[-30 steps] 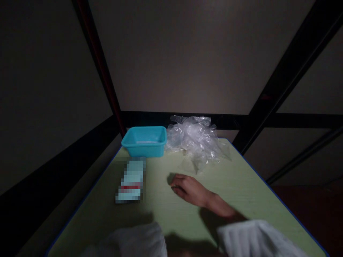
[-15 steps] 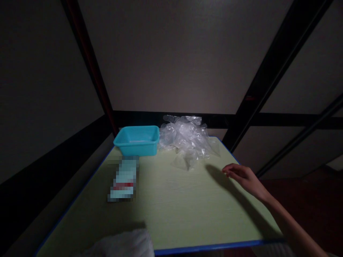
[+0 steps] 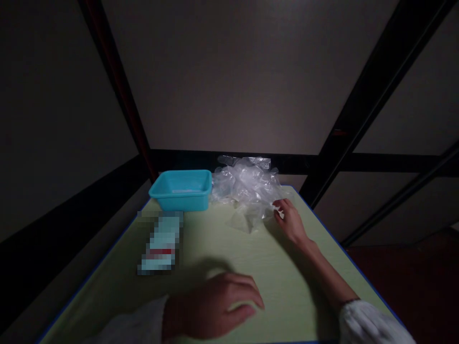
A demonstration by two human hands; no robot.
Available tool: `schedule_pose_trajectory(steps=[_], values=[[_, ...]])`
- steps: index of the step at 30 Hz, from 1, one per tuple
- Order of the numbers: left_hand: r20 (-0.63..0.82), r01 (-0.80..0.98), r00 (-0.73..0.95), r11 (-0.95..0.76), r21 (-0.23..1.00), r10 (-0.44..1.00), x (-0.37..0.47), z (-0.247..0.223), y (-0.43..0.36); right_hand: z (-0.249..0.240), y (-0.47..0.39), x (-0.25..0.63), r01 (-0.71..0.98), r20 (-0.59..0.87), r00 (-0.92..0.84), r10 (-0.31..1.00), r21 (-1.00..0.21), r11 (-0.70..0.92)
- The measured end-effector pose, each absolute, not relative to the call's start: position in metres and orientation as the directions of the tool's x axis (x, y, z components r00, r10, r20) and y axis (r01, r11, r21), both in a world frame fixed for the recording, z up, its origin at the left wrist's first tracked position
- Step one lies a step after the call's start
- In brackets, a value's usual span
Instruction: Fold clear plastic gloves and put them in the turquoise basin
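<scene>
A heap of thin, clear plastic gloves (image 3: pixel 247 181) lies at the far side of the table, some with finger shapes showing. My right hand (image 3: pixel 291 223) is at the heap's right edge, thumb and fingertips closed on a bit of clear glove. Over the near part of the table is my left hand (image 3: pixel 215 306), palm down and slightly blurred. Its thumb and fingers are apart with nothing between them.
A turquoise plastic basin (image 3: pixel 182 201) stands at the back left, beside the gloves. In front of it lies a pixelated flat pale-green item (image 3: pixel 163 241) with a red band. The pale table (image 3: pixel 229 248) has a blue edge; a wall (image 3: pixel 229 95) rises behind.
My right hand has moved left and away from me, onto the glove heap's edge. My left hand has come into view from the bottom, where only its sleeve showed.
</scene>
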State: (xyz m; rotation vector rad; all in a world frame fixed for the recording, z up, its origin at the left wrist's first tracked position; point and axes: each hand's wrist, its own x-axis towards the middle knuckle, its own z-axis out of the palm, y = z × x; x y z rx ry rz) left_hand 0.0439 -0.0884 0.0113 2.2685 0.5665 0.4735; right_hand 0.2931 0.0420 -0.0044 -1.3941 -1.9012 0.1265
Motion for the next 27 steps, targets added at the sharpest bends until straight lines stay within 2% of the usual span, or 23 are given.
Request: schedule_pose_trajectory(steps=[4, 8, 14, 18, 21, 27], values=[[0.321, 0.376, 0.657, -0.666, 0.645, 0.682, 0.043, 0.01, -0.039, -0.017, 0.046, 0.291, 0.806, 0.544, -0.129, 0.829, -0.43, 0.407], [0.315, 0.529, 0.552, -0.617, 0.583, 0.772, 0.055, -0.012, -0.023, -0.025, 0.046, 0.288, 0.816, 0.534, -0.188, 0.824, -0.382, 0.434], [0.355, 0.592, 0.553, -0.655, 0.469, 0.754, 0.059, -0.023, -0.016, -0.023, 0.038, 0.274, 0.785, 0.489, -0.352, 0.798, -0.31, 0.536], [0.348, 0.651, 0.555, -0.655, 0.382, 0.755, 0.056, -0.027, -0.012, -0.02, 0.03, 0.264, 0.724, 0.396, -0.549, 0.736, -0.214, 0.656], [0.316, 0.697, 0.529, -0.616, 0.367, 0.787, 0.056, -0.031, -0.01, -0.02, 0.027, 0.26, 0.662, 0.337, -0.649, 0.682, -0.19, 0.725], [0.287, 0.729, 0.475, -0.555, 0.402, 0.832, 0.056, -0.038, -0.006, -0.02, 0.027, 0.261, 0.704, 0.338, -0.614, 0.713, -0.173, 0.689]])
